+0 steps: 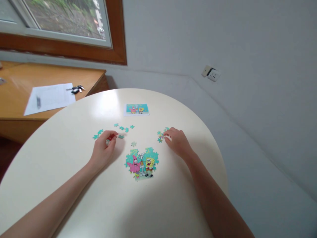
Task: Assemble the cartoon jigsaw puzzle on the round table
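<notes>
A partly joined cartoon jigsaw [142, 163] lies on the round cream table [74, 185], between my two arms. My left hand [102, 148] rests to its upper left, fingers pinched on a small puzzle piece [108, 141]. Several loose teal pieces [121, 128] lie just beyond that hand, and one lone piece [133, 144] sits above the jigsaw. My right hand [177, 141] is on the right, fingertips closed on pieces in a small cluster [160, 135]. A reference picture card [136, 109] lies farther back.
A wooden desk [19, 82] stands at the back left with a paper sheet [48, 97], a pen [38, 101] and keys [76, 89]. A window [64, 19] is above it. A grey wall with a socket [211, 73] runs along the right.
</notes>
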`<state>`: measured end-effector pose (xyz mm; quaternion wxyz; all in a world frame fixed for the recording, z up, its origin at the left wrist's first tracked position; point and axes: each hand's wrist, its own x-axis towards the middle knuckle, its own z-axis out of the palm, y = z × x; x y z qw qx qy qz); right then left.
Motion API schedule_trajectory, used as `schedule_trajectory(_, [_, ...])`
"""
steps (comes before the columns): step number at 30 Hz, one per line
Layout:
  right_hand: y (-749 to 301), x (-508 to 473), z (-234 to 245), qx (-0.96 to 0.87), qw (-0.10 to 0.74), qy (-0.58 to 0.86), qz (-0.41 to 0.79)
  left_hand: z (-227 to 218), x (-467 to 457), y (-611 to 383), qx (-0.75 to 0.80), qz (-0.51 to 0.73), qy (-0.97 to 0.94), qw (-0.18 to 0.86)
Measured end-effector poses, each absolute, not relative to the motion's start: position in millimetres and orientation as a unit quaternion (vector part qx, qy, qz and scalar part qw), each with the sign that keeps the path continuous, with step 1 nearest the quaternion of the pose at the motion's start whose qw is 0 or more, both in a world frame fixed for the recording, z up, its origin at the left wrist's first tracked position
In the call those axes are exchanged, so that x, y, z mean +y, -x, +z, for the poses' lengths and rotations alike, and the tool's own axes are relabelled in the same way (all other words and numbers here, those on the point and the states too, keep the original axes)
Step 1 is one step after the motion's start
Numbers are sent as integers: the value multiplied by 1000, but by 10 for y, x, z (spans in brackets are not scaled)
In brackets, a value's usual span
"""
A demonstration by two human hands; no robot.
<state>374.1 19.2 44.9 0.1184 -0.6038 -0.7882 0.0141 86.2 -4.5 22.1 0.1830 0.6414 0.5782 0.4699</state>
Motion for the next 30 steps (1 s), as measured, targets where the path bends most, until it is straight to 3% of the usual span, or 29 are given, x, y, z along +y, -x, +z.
schedule_trajectory(10, [-3713,220,398,-773,109,620,84,302,-108,-906,587,454,-643,189])
schedule_trajectory(22, [-3762,271,292,-749,186,623,127,313,-194,-906,515,531,-658,145])
schedule_trajectory(30, [-3753,264,313,-739,230,611,165,386,-243,-982,502,498,-695,130])
